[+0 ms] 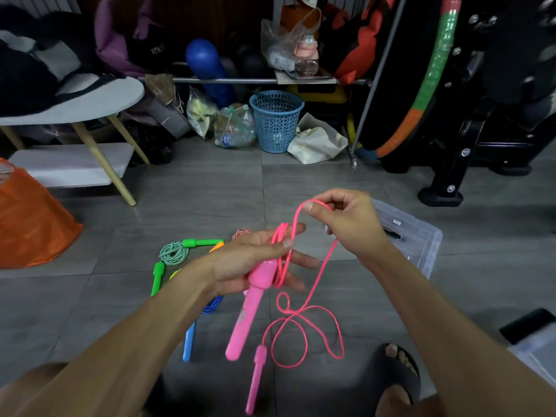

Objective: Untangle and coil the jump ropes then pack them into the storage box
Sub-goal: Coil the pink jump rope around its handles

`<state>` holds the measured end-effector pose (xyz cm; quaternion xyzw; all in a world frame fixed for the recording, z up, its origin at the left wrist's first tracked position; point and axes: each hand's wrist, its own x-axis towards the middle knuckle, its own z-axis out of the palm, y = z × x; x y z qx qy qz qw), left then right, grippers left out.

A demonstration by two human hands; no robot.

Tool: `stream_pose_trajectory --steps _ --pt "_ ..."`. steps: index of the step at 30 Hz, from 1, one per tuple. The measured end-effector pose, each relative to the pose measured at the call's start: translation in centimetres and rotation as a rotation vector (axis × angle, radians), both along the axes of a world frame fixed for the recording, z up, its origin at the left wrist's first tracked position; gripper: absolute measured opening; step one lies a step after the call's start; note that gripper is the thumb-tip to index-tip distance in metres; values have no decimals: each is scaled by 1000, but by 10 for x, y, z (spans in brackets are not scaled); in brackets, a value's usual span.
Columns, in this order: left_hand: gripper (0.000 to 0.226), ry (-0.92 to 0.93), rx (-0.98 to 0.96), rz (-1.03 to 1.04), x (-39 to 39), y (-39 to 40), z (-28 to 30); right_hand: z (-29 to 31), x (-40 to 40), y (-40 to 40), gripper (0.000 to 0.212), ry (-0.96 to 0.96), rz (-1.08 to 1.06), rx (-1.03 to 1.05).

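Far left, an orange bag slumps on the grey tiles. Next, the green jump rope lies loosely bunched on the floor, a blue jump rope just below it, partly hidden by the forearm. Centre now: the left hand grips a pink handle, thumb pinning several turns of the pink jump rope against its fingers. The second pink handle dangles lower, slack cord looping above the floor. Right hand up, pinching a bend of that cord between thumb and fingertips. Behind it, the clear storage box sits on the floor.
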<state>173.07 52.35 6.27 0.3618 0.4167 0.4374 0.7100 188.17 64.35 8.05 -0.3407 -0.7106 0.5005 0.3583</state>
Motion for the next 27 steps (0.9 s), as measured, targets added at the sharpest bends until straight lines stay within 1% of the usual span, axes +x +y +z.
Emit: stream_pose_trajectory --steps 2,4,6,9,12,14,15,16,18,19,20,22,24,27 --pt "67 -86 50 -31 -2 0 -1 -8 -5 2 16 -34 -11 -31" --pt "69 -166 72 -4 -4 1 -2 -15 -8 4 19 -75 18 -112" --pt "68 -203 88 43 -5 2 -1 -21 -7 8 18 -108 76 -178" --pt "68 -266 96 155 -9 4 1 -29 -2 14 10 -165 201 -229" --pt "76 -348 101 310 -14 5 4 -45 7 19 14 -372 298 -217" --pt "69 -347 94 431 -18 6 6 -55 17 20 18 -501 306 -239" --pt "64 -333 87 481 -21 7 6 -59 21 19 19 -526 297 -266" --pt "61 -325 81 515 -23 7 6 -61 25 18 20 -501 283 -314" --pt "65 -324 82 557 -28 6 6 -57 25 15 17 -323 222 -429" --pt "67 -329 84 574 -29 5 6 -53 25 15 15 -240 178 -439" --pt "70 -335 87 587 -30 5 6 -49 25 16 13 -196 128 -411" --pt "70 -342 92 601 -30 4 8 -41 27 17 6 -242 79 -286" --pt "62 -378 102 626 -30 3 9 -38 30 18 11 -369 131 -194" --pt "34 -433 92 716 -33 3 9 -38 37 20 9 -465 244 -255"
